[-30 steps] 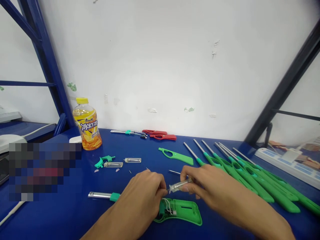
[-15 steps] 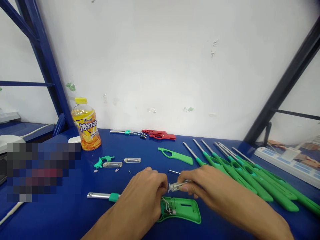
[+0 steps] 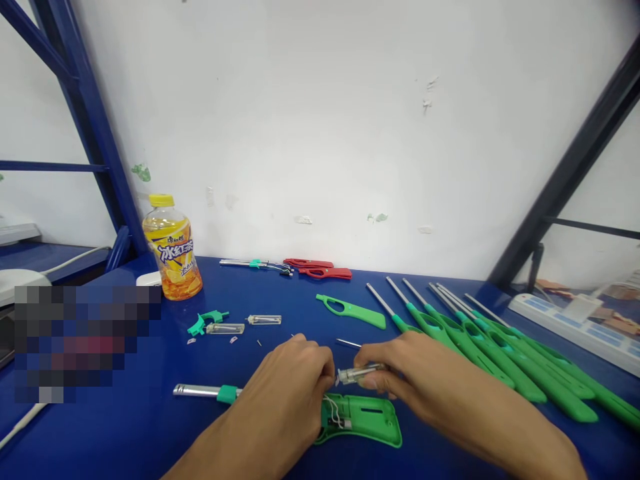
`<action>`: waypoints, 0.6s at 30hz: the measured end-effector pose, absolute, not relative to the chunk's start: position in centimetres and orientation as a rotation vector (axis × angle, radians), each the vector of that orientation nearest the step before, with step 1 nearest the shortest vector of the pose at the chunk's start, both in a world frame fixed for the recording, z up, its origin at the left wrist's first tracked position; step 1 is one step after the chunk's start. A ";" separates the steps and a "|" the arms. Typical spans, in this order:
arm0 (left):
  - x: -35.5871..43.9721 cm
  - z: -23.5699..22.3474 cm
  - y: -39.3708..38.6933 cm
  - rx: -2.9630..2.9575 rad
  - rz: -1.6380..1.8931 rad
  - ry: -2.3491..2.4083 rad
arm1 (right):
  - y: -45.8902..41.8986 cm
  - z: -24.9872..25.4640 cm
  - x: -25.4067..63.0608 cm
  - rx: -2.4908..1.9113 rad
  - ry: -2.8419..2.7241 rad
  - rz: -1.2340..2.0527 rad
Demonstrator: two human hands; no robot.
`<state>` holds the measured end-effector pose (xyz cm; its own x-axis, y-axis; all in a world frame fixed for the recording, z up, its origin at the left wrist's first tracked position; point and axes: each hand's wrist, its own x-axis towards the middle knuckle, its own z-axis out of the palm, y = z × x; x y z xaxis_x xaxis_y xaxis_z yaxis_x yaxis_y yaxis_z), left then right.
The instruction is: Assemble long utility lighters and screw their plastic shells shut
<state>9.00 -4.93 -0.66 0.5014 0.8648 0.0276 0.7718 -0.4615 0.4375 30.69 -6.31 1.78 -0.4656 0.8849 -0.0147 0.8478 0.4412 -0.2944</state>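
My right hand (image 3: 400, 370) pinches a small clear fuel cartridge (image 3: 356, 374) by its right end, just above the blue table. My left hand (image 3: 293, 380) is closed at the cartridge's left tip, fingers pinched together on something too small to name. Directly below both hands lies an opened green lighter half-shell (image 3: 367, 421) with white wires showing, its metal nozzle tube (image 3: 195, 391) sticking out to the left.
A row of several green long-nozzle lighters (image 3: 480, 347) lies to the right. A loose green shell (image 3: 353, 311), red shells (image 3: 320, 269), clear cartridges (image 3: 225, 329) and small parts lie further back. An iced-tea bottle (image 3: 173, 248) stands left. A white power strip (image 3: 575, 327) sits far right.
Both hands have drawn slightly closer together and lowered a little, with the cartridge held nearer to level over the open shell.
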 end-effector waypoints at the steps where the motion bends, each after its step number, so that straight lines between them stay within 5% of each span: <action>1: 9.0 -0.7 -4.9 2.379 0.346 1.358 | -6.3 1.8 30.7 -1.541 -2.546 0.389; 18: 8.9 -0.5 -5.0 2.386 0.357 1.300 | -6.4 2.1 30.6 -1.447 -2.561 0.402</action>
<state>8.89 -4.98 -0.54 0.5355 0.8439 0.0329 0.7421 -0.4888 0.4586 30.58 -6.36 2.13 -0.5136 0.8578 0.0172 0.8114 0.4921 -0.3154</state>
